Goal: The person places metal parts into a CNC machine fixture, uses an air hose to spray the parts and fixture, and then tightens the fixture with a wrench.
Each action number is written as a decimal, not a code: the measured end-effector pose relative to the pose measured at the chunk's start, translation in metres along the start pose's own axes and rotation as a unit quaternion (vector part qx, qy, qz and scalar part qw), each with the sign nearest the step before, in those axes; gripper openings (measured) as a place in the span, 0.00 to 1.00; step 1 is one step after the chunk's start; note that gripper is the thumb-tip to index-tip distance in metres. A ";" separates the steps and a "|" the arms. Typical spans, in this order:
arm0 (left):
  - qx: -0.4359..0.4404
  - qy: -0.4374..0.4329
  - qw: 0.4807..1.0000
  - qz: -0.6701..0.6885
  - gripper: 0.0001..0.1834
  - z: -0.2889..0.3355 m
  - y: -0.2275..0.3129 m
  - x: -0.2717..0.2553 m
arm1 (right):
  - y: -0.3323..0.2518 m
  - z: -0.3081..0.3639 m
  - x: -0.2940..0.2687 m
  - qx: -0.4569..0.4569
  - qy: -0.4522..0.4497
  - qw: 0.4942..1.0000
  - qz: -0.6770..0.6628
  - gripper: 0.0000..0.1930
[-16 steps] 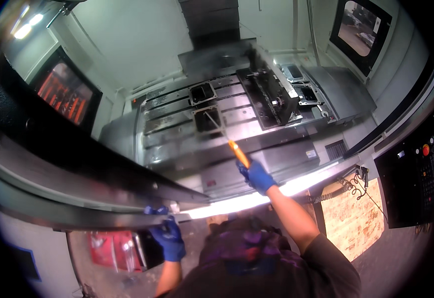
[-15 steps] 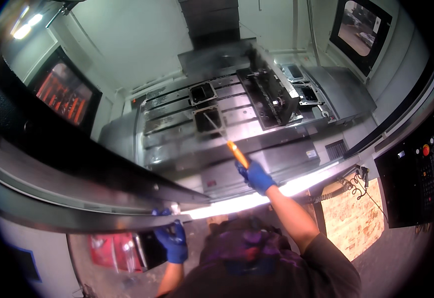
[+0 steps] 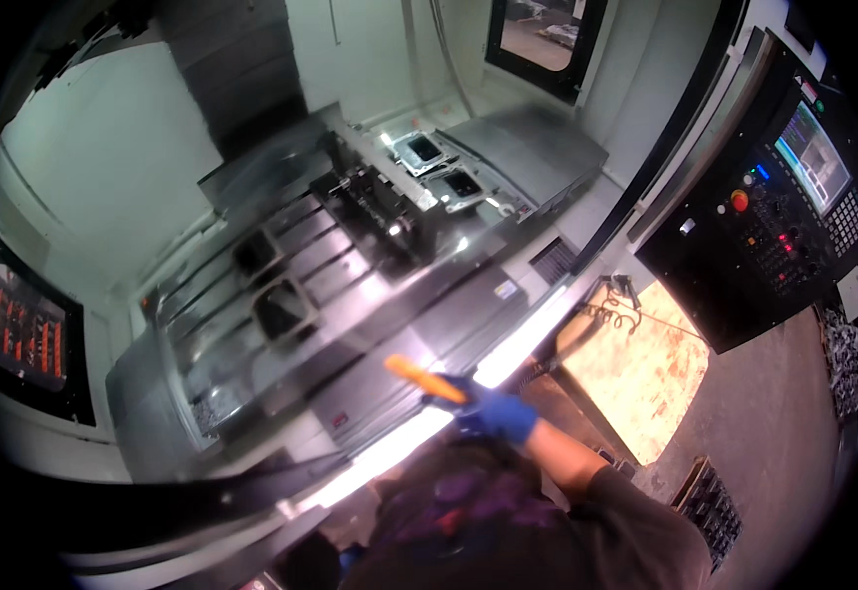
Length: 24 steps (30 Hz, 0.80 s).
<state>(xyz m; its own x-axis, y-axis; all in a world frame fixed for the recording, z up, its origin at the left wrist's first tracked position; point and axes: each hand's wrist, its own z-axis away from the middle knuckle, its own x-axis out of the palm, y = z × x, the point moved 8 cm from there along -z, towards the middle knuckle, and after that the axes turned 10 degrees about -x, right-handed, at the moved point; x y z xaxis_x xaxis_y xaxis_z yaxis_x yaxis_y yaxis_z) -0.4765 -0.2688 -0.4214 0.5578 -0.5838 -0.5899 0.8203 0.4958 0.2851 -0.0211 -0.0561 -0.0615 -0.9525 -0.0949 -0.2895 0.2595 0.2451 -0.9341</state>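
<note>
One big machine (image 3: 105,128) with pale walls spreads out in front of the person. Inside it is a metal table (image 3: 336,270) with long slots; a small thing dropped there could slip into a slot and get stuck. Off to the right is a black button panel (image 3: 773,206), lit up, and an arm swung too far that way could bump a button. A dark block (image 3: 380,211) stands on the table, and its hard edges could hurt knuckles that come too close. Two square frames (image 3: 299,328) lie left of the block; a poke could shove them out of place. Two more frames (image 3: 461,205) lie to its right, close together, so a nudge could make them scrape. The right hand (image 3: 493,408) is curled tight around an orange stick (image 3: 419,376) at the machine's front edge, apart from the frames. A loose grip could let it fall on the metal. Just a bit of blue from the left hand (image 3: 350,558) shows, so I cannot tell how its fingers are or if they hold anything. Smallest is what looks like a wrench (image 3: 500,206) by the right frames; a bump could knock it down.
</note>
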 end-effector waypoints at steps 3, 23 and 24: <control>0.084 -0.031 0.994 -0.066 0.12 -0.033 0.041 0.011 | 0.026 0.052 -0.104 0.158 0.160 0.943 -0.247 0.23; 0.153 -0.017 0.930 0.334 0.11 0.018 0.401 0.056 | 0.181 0.067 -0.321 0.223 0.289 0.906 -0.212 0.15; 0.169 -0.011 0.938 0.301 0.11 0.033 0.415 0.054 | 0.175 0.065 -0.326 0.179 0.281 0.926 -0.176 0.15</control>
<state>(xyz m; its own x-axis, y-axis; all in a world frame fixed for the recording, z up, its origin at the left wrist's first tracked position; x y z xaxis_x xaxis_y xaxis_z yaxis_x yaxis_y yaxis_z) -0.1020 -0.1156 -0.3102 0.9323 -0.2783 -0.2308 0.3470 0.5092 0.7876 0.3452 -0.0446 -0.1436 -0.8947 0.4334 0.1076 -0.1432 -0.0503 -0.9884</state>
